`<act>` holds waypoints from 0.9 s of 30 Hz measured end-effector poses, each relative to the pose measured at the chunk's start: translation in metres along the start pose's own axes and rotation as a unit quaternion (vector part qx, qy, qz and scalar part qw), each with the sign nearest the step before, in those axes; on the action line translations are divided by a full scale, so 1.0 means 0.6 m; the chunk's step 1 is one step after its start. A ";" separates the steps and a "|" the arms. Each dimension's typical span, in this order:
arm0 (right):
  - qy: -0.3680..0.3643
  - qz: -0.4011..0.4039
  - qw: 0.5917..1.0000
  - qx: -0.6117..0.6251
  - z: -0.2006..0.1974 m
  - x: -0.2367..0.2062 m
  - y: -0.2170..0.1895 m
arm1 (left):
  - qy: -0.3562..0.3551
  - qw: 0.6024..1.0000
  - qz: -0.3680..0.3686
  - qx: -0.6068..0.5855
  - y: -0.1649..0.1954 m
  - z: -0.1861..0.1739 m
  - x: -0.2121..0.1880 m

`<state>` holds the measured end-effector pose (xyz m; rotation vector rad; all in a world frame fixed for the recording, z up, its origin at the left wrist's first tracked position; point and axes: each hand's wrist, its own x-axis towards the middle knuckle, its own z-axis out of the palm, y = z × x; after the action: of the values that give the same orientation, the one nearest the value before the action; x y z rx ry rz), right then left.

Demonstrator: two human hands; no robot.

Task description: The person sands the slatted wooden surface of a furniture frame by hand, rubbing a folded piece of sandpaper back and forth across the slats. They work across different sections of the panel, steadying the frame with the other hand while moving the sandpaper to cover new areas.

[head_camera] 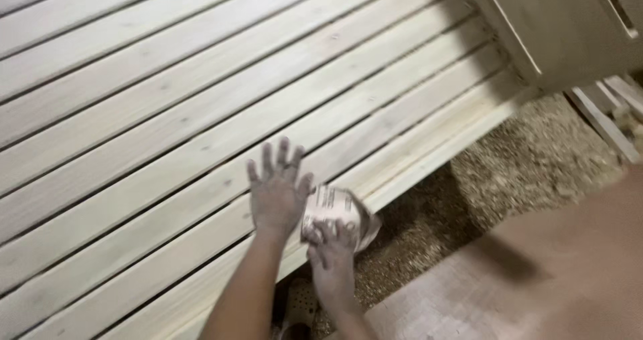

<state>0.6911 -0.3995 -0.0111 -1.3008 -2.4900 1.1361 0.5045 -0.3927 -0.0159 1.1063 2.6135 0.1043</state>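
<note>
Below my head camera, near the lower edge of a slatted panel of pale, unfinished softwood boards (201,112), both my hands are at work. My left hand (276,191) is spread flat, fingers fanned and palm down on one slat, grasping nothing. My right hand (331,253) is curled over a folded sheet of pale sandpaper with dark printing on its backing (335,209), gripping it at the panel's near edge, just beside the left hand. Both hands are coated in fine grey dust. In my judgement, the stroke is best run along the grain, with the paper kept flat under the fingers and even pressure held, while the spread hand steadies the panel; the exposed edge calls for a lighter touch so the corner is not rounded unevenly. The slats are long, straight and parallel, with narrow dark gaps between them and small knots showing; the surface looks matt and dry. Beyond the panel's edge lies a floor covered in coarse brown sawdust (529,166). At upper right stands a plain pale wooden cabinet-like piece (562,25). A smooth reddish-brown surface (536,280) fills the lower right, blurred.
</note>
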 end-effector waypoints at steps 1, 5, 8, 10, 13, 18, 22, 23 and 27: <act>-0.032 0.076 0.984 0.155 -0.022 0.026 0.019 | 0.030 0.999 0.004 -0.014 0.005 -0.001 0.008; 0.032 0.184 0.967 0.172 -0.181 0.210 0.107 | 0.076 0.996 -0.009 -0.042 0.015 -0.004 0.016; 0.121 0.048 0.991 0.033 -0.255 0.303 0.120 | 0.090 0.995 -0.011 -0.037 0.019 -0.005 0.015; 0.141 0.018 0.989 -0.042 -0.248 0.296 0.097 | 0.102 0.994 -0.013 -0.041 0.019 -0.004 0.016; 0.046 0.119 0.970 0.206 -0.168 0.186 0.032 | 0.101 0.994 -0.014 -0.047 0.016 -0.001 0.018; -0.033 0.035 0.998 0.031 -0.037 0.049 -0.033 | 0.106 0.993 -0.011 -0.048 0.013 -0.003 0.015; -0.007 -0.187 0.968 -0.165 -0.043 0.058 0.005 | 0.101 0.993 -0.017 -0.065 0.019 -0.014 0.014; 0.010 -0.216 0.962 -0.165 -0.067 0.070 0.022 | 0.098 0.993 -0.015 -0.068 0.020 -0.016 0.014; 0.052 -0.042 0.982 -0.178 -0.203 0.207 0.099 | 0.121 0.991 0.003 -0.051 0.013 -0.011 0.013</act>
<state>0.7030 -0.2170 0.0080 -1.2758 -2.7239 0.6049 0.5026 -0.3811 -0.0101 1.1282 2.7787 0.3914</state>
